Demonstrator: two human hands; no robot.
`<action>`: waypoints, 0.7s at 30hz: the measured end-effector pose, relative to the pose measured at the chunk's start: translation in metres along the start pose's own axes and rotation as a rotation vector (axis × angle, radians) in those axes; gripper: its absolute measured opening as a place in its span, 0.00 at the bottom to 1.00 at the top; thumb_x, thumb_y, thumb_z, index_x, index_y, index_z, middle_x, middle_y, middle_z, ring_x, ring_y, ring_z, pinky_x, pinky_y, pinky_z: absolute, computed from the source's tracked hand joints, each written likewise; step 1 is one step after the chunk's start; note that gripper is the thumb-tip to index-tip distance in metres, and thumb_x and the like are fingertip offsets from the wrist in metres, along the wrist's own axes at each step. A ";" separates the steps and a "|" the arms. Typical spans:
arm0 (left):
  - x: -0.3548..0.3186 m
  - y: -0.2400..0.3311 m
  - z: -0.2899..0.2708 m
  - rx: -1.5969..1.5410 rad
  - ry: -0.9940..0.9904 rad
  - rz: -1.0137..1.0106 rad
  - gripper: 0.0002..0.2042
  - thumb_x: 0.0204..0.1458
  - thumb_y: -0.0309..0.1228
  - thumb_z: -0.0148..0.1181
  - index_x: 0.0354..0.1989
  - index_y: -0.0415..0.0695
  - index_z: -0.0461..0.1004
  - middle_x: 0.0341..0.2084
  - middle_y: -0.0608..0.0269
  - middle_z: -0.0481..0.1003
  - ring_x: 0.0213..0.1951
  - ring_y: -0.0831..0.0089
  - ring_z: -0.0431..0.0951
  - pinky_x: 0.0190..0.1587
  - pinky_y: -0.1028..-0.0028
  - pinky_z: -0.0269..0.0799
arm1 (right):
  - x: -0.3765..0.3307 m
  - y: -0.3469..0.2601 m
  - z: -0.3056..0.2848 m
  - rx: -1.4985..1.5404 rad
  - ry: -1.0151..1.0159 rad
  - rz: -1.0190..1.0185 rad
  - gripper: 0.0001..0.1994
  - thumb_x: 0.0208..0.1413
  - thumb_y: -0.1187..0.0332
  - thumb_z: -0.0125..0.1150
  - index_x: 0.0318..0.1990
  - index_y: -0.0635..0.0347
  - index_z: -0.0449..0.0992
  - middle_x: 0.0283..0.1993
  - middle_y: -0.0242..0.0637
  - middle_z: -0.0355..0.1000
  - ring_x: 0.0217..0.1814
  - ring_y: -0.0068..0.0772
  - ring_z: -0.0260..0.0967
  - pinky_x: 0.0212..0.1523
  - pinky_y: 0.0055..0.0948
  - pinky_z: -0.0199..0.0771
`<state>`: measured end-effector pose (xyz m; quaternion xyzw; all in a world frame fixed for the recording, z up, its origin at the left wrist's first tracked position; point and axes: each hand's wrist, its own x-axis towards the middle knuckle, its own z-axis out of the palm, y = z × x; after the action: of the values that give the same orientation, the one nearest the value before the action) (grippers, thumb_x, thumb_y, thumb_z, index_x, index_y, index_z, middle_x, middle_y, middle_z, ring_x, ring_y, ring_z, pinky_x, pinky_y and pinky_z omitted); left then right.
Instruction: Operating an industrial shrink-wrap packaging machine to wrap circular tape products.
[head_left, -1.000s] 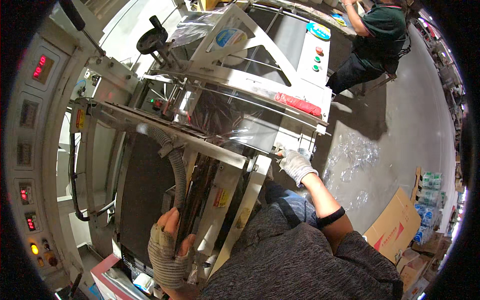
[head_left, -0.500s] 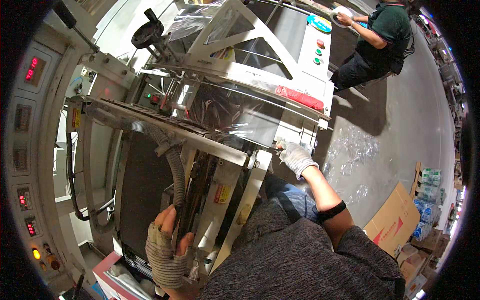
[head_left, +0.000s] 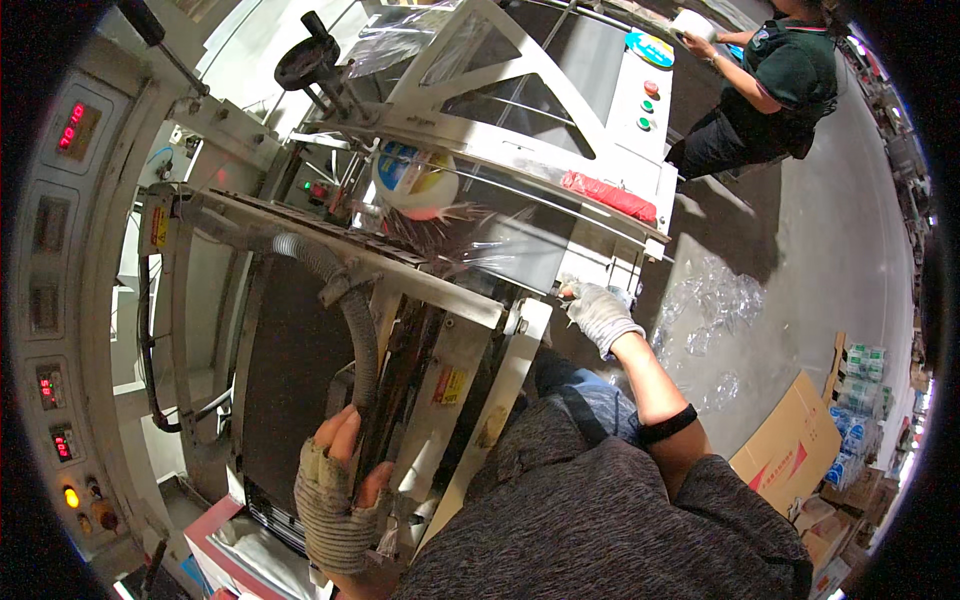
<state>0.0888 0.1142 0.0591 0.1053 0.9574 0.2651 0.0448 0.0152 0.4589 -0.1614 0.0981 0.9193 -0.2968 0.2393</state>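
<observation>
Head view, left entry: one left hand (head_left: pixel 340 495) in a grey glove with bare fingertips, at the lower end of a ribbed hose (head_left: pixel 365 345); thumb spread apart from the fingers, any grip between them impossible to tell. Possible fault: fingers pinched, should the nearby metal arm (head_left: pixel 425 290) drop.

Right entry: one right hand (head_left: pixel 602 318), pale glove, at the near corner of the machine's table (head_left: pixel 590 250); fingers bent, but whether clamped on anything I cannot tell. Possible fault: loose glove cloth snagged by moving parts.

Centre: one round pack (head_left: pixel 415 182), blue and yellow label, beyond the metal arm and well apart from both hands, beside wrinkled clear film (head_left: pixel 470 235). Possible fault: a skewed wrap, caused by bunched film.

Floor: crumpled film (head_left: pixel 710 300), a slipping hazard if stepped on.
</observation>
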 end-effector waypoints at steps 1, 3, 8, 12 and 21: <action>0.000 0.000 0.000 0.002 -0.007 0.004 0.29 0.35 0.28 0.63 0.52 0.44 0.64 0.48 0.55 0.67 0.45 0.58 0.70 0.47 0.65 0.66 | -0.001 -0.001 -0.002 -0.010 0.019 -0.020 0.15 0.44 0.68 0.48 0.41 0.56 0.73 0.39 0.47 0.72 0.44 0.45 0.69 0.46 0.34 0.65; 0.000 0.001 -0.002 0.005 -0.015 0.006 0.29 0.35 0.27 0.63 0.51 0.44 0.64 0.47 0.55 0.67 0.45 0.58 0.70 0.47 0.65 0.66 | -0.002 -0.002 -0.003 -0.018 0.037 -0.040 0.15 0.44 0.68 0.48 0.41 0.56 0.73 0.39 0.48 0.72 0.44 0.45 0.68 0.46 0.34 0.65; -0.001 0.004 -0.009 0.051 0.030 0.030 0.28 0.35 0.26 0.62 0.51 0.43 0.64 0.47 0.54 0.68 0.45 0.58 0.70 0.47 0.64 0.66 | 0.001 -0.005 -0.009 0.001 0.008 0.002 0.14 0.46 0.68 0.49 0.42 0.55 0.72 0.41 0.46 0.71 0.45 0.46 0.68 0.46 0.37 0.66; -0.002 0.002 -0.019 0.112 0.039 0.033 0.28 0.35 0.25 0.61 0.50 0.43 0.64 0.47 0.54 0.68 0.46 0.57 0.70 0.47 0.63 0.66 | 0.003 -0.007 -0.007 0.081 0.030 0.022 0.14 0.47 0.68 0.49 0.42 0.56 0.72 0.40 0.45 0.72 0.44 0.45 0.69 0.45 0.35 0.66; 0.020 -0.038 -0.066 0.281 0.010 -0.123 0.27 0.36 0.24 0.62 0.50 0.43 0.66 0.44 0.54 0.70 0.45 0.59 0.70 0.47 0.65 0.65 | 0.031 -0.030 -0.011 0.546 0.058 -0.005 0.14 0.46 0.64 0.57 0.40 0.59 0.72 0.35 0.42 0.73 0.35 0.32 0.70 0.38 0.26 0.67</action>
<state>0.0534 0.0544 0.0951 0.0504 0.9899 0.1258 0.0411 -0.0250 0.4426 -0.1539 0.1651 0.8118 -0.5315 0.1768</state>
